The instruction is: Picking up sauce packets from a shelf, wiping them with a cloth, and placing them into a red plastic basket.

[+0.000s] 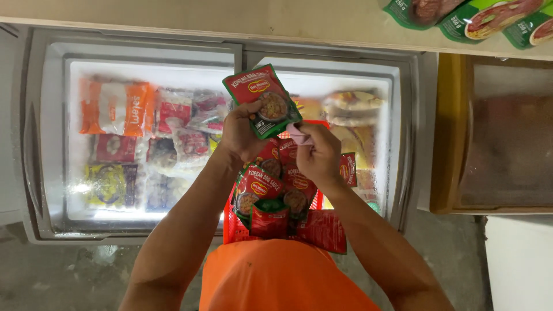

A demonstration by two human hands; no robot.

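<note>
Centre frame: left hand (pixel 241 133) grips a red-and-green sauce pouch (pixel 262 99) over the chest freezer (pixel 230 52); right hand (pixel 318 154) pinches a pink cloth (pixel 298 133). Red basket (pixel 232 226) of pouches below.

Red-green sauce pouch (pixel 262 100) above red pouches (pixel 276 198).

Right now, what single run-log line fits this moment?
left hand: holds red sauce pouch | right hand: holds pink cloth | below: red basket of pouches, over chest freezer
</note>
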